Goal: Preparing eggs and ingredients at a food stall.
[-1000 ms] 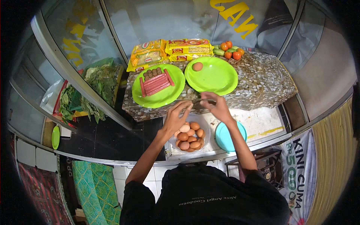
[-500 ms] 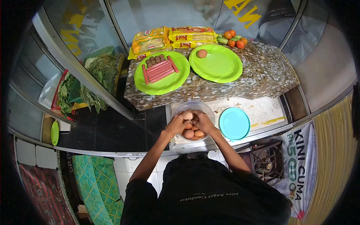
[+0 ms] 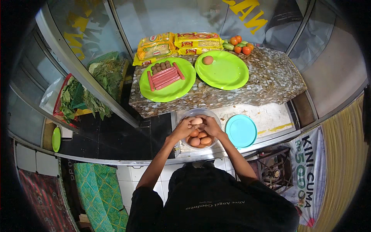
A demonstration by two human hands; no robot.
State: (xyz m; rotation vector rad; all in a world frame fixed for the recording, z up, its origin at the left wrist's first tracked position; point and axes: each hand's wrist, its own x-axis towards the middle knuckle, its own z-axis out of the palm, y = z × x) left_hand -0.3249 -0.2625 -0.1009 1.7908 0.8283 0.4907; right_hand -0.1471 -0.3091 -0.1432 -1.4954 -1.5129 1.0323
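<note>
Over a clear round bowl [image 3: 215, 116], my left hand [image 3: 183, 128] and my right hand [image 3: 211, 127] close around one pale egg [image 3: 196, 121] from its two sides. Below them in the bowl lie several brown eggs [image 3: 200, 141]. A single brown egg [image 3: 208, 60] rests near the far left rim of a bright green plate [image 3: 226, 77]. On the second green plate [image 3: 166, 94], to its left, are pink sausages [image 3: 166, 79] and small brown meatballs [image 3: 160, 66].
Yellow noodle packs [image 3: 198, 40] and tomatoes with green vegetables [image 3: 239, 45] stand at the back of the stone-patterned ledge [image 3: 266, 81]. A turquoise lid [image 3: 241, 131] lies right of the bowl. Glass panes frame leafy greens [image 3: 104, 77] at left; a burner stand [image 3: 275, 172] sits lower right.
The egg between my hands shows more of its side and sits slightly lower in the view. The whole view has tilted a little; the plates and lid stay in place.
</note>
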